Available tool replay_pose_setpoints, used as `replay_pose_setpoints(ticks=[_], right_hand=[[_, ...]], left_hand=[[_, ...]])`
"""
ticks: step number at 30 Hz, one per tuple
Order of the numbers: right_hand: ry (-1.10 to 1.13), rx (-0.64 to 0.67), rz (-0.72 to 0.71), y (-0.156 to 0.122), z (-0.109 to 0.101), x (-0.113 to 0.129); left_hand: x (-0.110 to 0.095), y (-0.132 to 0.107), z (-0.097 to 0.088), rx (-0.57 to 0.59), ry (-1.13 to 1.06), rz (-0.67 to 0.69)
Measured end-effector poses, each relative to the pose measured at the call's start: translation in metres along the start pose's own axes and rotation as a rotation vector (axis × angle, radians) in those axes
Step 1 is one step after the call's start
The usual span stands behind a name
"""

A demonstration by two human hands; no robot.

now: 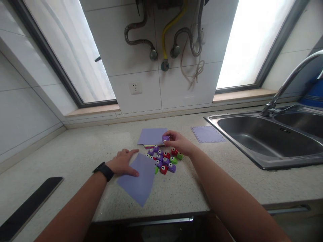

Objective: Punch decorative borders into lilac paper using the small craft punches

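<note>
Between the thumb and fingertips of my right hand (174, 140) is a small purple craft punch (165, 138) with a white, eye-like spot. It is held above the near right corner of a stack of purple paper (150, 136). My left hand (124, 163), with a black watch at the wrist, holds a loose purple sheet of paper (140, 179) by its left side. The thumb lies across the sheet and the index finger points right; the other fingers are partly hidden. Several purple, red and green craft punches (165, 160) cluster between my hands, beside the sheet's right edge.
Another purple sheet with small marks along its edges (208, 134) lies on the counter near the steel sink (237, 134). A long black flat object (30, 205) rests at the left. Pipes and a wall socket (135, 88) are on the tiled wall behind.
</note>
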State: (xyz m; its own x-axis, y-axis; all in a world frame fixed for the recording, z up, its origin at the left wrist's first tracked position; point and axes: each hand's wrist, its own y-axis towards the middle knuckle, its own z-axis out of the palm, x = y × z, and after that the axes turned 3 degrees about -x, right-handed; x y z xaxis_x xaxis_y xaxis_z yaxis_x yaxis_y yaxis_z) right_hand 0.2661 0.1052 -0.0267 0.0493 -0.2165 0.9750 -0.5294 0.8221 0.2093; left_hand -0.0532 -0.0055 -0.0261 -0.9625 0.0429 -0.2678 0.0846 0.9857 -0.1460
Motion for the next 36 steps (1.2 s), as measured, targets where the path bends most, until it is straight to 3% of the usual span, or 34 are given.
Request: replay_pose_setpoints(ticks=[8,15,17,21,24,27,30,36], right_hand=[[-0.024,0.014,-0.100,-0.001,0.005,0.003],[-0.030,-0.057,-0.167,-0.002,0.007,0.007],[-0.033,-0.080,-0.169,-0.002,0.007,0.007],[-0.039,-0.110,-0.178,-0.002,0.005,0.009],[0.029,-0.128,-0.207,-0.002,0.002,0.011],[0.162,-0.191,-0.235,0.000,-0.002,0.014],[0.248,-0.283,-0.209,0.004,-0.010,0.023],[0.177,-0.191,-0.183,0.006,-0.019,0.054]], left_hand=[[-0.008,0.004,-0.005,0.033,-0.012,0.045],[-0.006,0.002,-0.001,-0.052,-0.316,0.061],[-0.006,-0.001,0.002,-0.040,-0.488,0.045],[-0.009,-0.013,0.002,0.023,-1.073,0.053],[-0.021,-0.018,-0.006,-0.051,-1.357,0.015],[-0.040,-0.015,-0.016,-0.221,-1.551,0.027],[-0.056,-0.004,-0.016,-0.248,-1.591,0.064],[-0.069,0.025,0.004,-0.364,-1.572,0.009]])
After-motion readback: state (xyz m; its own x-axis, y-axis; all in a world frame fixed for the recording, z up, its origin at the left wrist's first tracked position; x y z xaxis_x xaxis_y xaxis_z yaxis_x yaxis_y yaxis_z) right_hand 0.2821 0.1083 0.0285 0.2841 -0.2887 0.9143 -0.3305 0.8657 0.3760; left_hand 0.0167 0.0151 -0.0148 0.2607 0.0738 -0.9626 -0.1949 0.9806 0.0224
